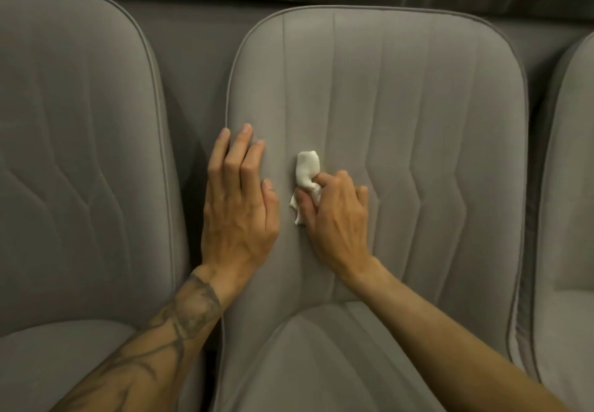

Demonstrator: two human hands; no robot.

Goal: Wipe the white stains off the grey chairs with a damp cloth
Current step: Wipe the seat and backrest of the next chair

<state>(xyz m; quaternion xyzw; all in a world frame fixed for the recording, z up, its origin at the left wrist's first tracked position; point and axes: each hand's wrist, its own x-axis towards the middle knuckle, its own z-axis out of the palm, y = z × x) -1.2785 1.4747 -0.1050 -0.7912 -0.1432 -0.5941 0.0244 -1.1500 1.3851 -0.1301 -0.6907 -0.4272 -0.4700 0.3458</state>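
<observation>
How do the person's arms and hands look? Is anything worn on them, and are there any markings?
The left hand and the right hand are bare: no gloves, rings or watch show. No sleeves are in view. The left forearm carries a dark tattoo from the wrist toward the elbow; the right forearm shows no markings.

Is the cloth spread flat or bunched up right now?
Bunched up. The white cloth is a crumpled wad pinched in the right hand against the middle chair's backrest, only a small lump showing beyond the fingers.
</observation>
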